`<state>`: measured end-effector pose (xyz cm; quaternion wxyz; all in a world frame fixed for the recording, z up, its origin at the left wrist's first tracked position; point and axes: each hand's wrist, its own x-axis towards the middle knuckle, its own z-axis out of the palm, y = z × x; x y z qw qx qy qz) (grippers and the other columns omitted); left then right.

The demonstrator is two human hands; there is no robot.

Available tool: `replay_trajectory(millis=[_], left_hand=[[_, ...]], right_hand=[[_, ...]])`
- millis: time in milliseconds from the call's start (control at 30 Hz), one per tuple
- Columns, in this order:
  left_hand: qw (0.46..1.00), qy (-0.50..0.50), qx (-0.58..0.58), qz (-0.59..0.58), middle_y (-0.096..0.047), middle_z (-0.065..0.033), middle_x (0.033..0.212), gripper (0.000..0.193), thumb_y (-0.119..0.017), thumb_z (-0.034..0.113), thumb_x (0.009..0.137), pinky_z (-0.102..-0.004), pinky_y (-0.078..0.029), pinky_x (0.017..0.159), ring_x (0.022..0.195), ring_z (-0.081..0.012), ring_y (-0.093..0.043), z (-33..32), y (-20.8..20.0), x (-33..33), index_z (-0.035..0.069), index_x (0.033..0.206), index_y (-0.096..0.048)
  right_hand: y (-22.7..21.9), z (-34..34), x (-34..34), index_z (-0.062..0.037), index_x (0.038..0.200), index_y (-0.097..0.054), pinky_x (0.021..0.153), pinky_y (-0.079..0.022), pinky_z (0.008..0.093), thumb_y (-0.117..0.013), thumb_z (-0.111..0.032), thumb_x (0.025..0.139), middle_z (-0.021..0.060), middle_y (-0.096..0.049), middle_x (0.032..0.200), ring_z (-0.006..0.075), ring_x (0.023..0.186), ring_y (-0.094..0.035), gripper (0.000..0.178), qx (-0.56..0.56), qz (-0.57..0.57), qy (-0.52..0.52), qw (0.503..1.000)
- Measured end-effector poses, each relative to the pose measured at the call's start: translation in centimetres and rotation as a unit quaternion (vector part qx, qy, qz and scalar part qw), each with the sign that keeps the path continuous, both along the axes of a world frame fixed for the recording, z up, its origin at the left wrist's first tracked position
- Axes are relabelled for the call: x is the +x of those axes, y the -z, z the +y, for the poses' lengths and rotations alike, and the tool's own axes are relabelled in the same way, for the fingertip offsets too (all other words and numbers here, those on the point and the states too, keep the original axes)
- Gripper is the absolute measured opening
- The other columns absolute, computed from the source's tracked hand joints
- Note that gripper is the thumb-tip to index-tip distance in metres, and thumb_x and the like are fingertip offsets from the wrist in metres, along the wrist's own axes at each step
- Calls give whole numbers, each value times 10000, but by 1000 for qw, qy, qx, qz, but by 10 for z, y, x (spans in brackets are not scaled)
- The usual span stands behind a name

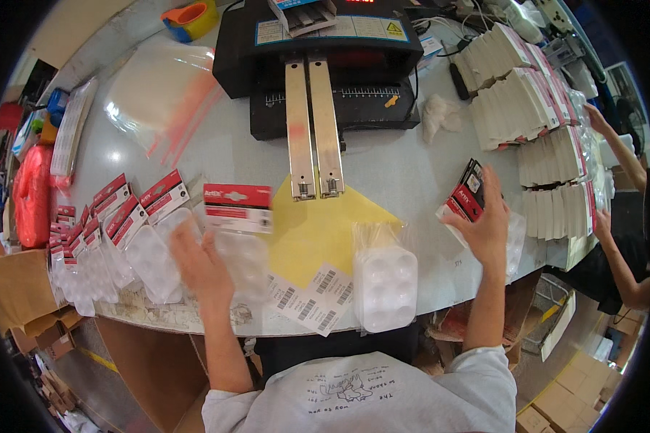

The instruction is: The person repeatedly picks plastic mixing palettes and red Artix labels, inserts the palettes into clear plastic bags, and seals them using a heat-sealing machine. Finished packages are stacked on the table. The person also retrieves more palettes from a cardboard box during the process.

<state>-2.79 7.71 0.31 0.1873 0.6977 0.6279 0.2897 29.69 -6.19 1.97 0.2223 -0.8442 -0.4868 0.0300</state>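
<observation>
My left hand (pixel 202 267) is smeared by motion over the left side of the table, between bagged white palettes. Just right of it lies a clear bag with a white palette (pixel 242 263) under a red, white and black header card (pixel 237 208). At the right, my right hand (pixel 484 220) has its thumb and fingers around a small stack of red and black header cards (pixel 466 196). Beneath that hand, a clear-wrapped white piece (pixel 515 242) shows in part. Between my hands stands a stack of white palettes (pixel 386 289) in clear film, beside a sheet of barcode labels (pixel 314 299).
A black sealing machine (pixel 318 43) with two metal rails sits at the back, above a yellow sheet (pixel 296 245). Carded packs (pixel 87 245) crowd the left edge; clear bags (pixel 159 94) lie behind. Card stacks (pixel 549 159) line the right, near another person's arms (pixel 617 260).
</observation>
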Motion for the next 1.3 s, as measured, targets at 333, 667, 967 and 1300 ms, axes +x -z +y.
replay_trajectory(millis=[333, 667, 967, 1300], left_hand=[[956, 227, -127, -135, -457, -125, 1012, 226, -669, 174, 822, -342, -413, 808, 941, -255, -480, -97, 28, 94, 25, 911, -523], [725, 117, -429, -525, -684, -133, 1004, 133, -546, 135, 935, -184, -433, 727, 762, -43, -556, -75, -14, 54, 8, 968, -570], [858, 156, -329, -363, -637, -15, 688, 170, -601, 157, 908, -200, -366, 500, 565, -26, -448, -80, -28, 37, -5, 881, -648], [901, 199, -256, -289, -554, -9, 581, 157, -636, 142, 883, -205, -349, 480, 530, -42, -427, -76, -21, 29, -11, 846, -642]], right_hand=[[26, -30, 54, -37, 1357, -392, 1013, -391, 372, -895, -248, 411, 167, -447, 1366, 307, 1267, -426, 1092, -17, 85, -12, 996], [-20, -10, 14, -54, 1117, -616, 671, -480, 259, -817, -235, 633, 72, -684, 877, 136, 695, -628, 555, -31, 142, 62, 987], [-55, 38, -82, 25, 930, -637, 508, -400, 212, -789, -170, 724, 19, -598, 638, 48, 557, -467, 322, -113, 392, -199, 891], [-46, 48, -79, -11, 871, -647, 510, -414, 280, -786, -155, 711, 28, -617, 647, 91, 542, -523, 257, -87, 307, -301, 899]])
